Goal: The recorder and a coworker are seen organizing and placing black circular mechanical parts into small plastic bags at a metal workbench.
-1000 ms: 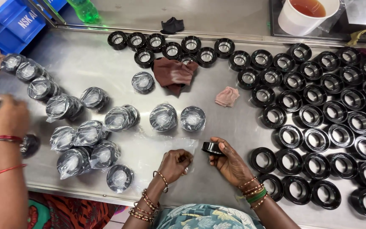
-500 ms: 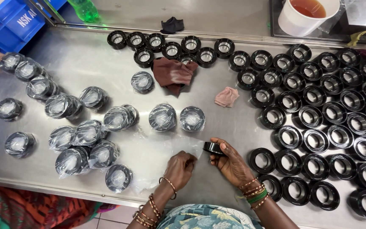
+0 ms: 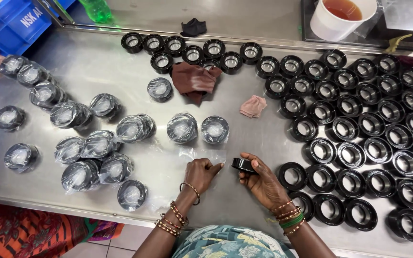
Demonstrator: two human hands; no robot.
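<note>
Nearest to me, my right hand [image 3: 263, 180] was curled around a black ring [image 3: 243, 165], fingers closed on it and holding it just above the steel table [image 3: 96, 67]. My left hand [image 3: 200, 173] sat beside it, fingers drawn narrow and pinching the edge of a clear plastic bag [image 3: 201, 155] that lay flat on the table, its far end reaching toward the wrapped pieces. The ring and the bag were near each other but not touching as far as I could see.

To the right of my right hand, rows of bare black rings [image 3: 359, 148] stood open-side up, packed close together and running to the table's right edge. To the left of my left hand lay a loose cluster of wrapped rings [image 3: 99, 145], each in clear plastic, some touching one another. Two more wrapped ones [image 3: 198, 129] sat side by side just beyond the bag.

Farther out, a small pink cloth [image 3: 253, 106] lay between the two groups, and a brown cloth [image 3: 194, 79] rested against a curved line of bare rings. At the far edge I could see a blue crate [image 3: 17, 24], a green bottle [image 3: 96, 9] and a white cup [image 3: 340, 16] holding brown liquid.
</note>
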